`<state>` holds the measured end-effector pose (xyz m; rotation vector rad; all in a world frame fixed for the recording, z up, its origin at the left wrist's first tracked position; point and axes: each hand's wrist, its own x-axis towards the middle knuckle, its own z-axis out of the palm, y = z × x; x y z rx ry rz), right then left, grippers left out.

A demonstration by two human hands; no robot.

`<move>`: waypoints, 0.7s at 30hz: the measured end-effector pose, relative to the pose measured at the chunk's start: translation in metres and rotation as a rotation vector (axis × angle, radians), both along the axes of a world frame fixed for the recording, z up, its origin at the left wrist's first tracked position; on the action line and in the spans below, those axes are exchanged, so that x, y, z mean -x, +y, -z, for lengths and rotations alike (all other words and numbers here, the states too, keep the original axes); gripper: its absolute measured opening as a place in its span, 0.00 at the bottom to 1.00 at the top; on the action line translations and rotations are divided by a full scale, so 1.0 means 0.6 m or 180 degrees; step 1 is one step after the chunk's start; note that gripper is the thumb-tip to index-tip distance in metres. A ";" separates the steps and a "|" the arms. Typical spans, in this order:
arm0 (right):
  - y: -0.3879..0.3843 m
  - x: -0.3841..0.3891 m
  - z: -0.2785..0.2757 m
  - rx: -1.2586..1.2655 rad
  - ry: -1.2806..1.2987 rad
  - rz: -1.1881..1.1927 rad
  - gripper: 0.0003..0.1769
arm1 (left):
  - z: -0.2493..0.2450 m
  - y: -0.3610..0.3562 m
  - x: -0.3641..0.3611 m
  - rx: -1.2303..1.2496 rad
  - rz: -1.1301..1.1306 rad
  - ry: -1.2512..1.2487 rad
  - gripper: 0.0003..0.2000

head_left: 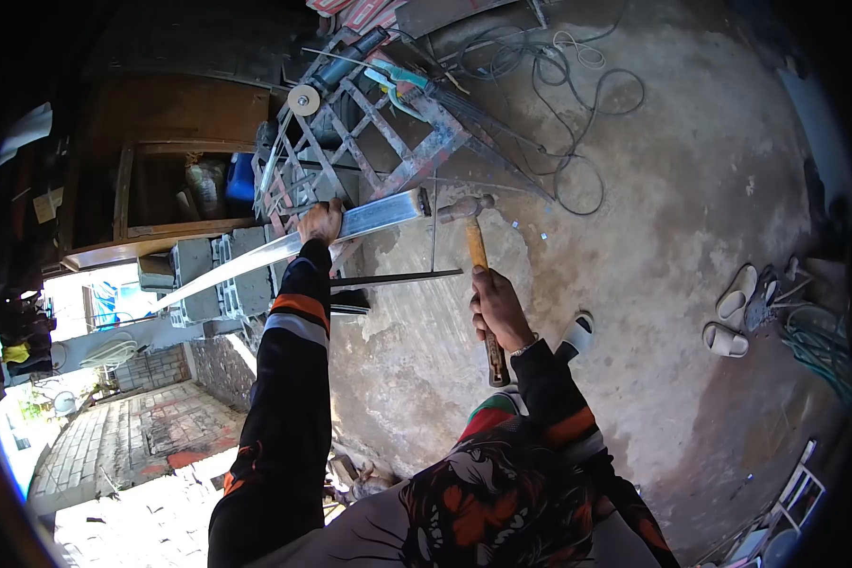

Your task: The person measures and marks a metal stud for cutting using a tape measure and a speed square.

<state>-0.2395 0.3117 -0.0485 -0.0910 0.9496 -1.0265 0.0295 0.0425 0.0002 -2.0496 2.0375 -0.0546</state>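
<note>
1. Metal tube (381, 216), long, pale and shiny; landmark for this list. Slants across the view, its near-right end beside the hammer and its other end towards the bright opening on the left.
2. Left hand (320, 222): closed around the tube, partway along it.
3. Right hand (502, 308): closed around the wooden handle of the hammer, to the right of the tube and lower in view.
4. Hammer (477, 241), metal head uppermost, just beside the tube's right end.
5. Metal lattice frame (388, 135), paint-worn, above the tube in view.
6. Power tool (336, 76) with a round disc, on the frame, above the tube.
7. Dark bar (398, 279), below the tube's right end.
8. Concrete blocks (196, 270), grey, hollow, beside and behind the tube's left part.
9. Wooden cabinet (175, 109), open-fronted, above the tube's left part; blue container (241, 177) inside.
10. Cable (592, 118), dark, loosely looped on the floor (653, 218), above and right of the tube.
11. Pale sandals (732, 312), a pair, on the floor, well apart from the tube, to its right.
</note>
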 end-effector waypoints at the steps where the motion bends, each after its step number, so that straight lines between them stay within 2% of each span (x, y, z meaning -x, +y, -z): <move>1: 0.005 -0.002 0.001 0.0003 0.0073 0.0133 0.20 | 0.006 -0.008 -0.008 -0.0069 0.0110 -0.0009 0.32; 5: 0.002 0.005 -0.028 -0.0095 -0.0117 0.0618 0.20 | 0.002 -0.013 -0.009 -0.0243 0.0044 -0.0065 0.33; 8: -0.003 -0.019 -0.040 0.0208 0.0145 0.0859 0.21 | 0.007 -0.020 -0.011 -0.0215 0.0197 -0.0073 0.34; 9: -0.004 -0.039 -0.040 0.0181 0.0273 0.0807 0.19 | 0.005 -0.015 -0.009 -0.0210 0.0198 -0.0092 0.34; 11: -0.003 -0.042 -0.035 0.0247 0.0708 0.0080 0.18 | 0.005 -0.011 -0.013 -0.0308 -0.0033 -0.0047 0.33; 15: 0.007 -0.054 -0.022 0.0199 0.0301 0.0443 0.19 | -0.001 -0.010 -0.006 -0.0146 0.0052 0.0107 0.34; 17: 0.004 -0.073 -0.024 0.0212 0.0768 0.0346 0.19 | -0.005 -0.008 -0.003 -0.0174 0.0022 0.0071 0.35; 19: -0.001 -0.057 -0.022 0.0189 0.0690 0.0250 0.19 | -0.004 -0.016 -0.003 -0.0226 -0.0001 -0.0016 0.33; 21: 0.009 -0.058 -0.020 0.0189 0.0304 0.0577 0.18 | 0.001 -0.014 -0.006 -0.0167 0.0058 0.0002 0.33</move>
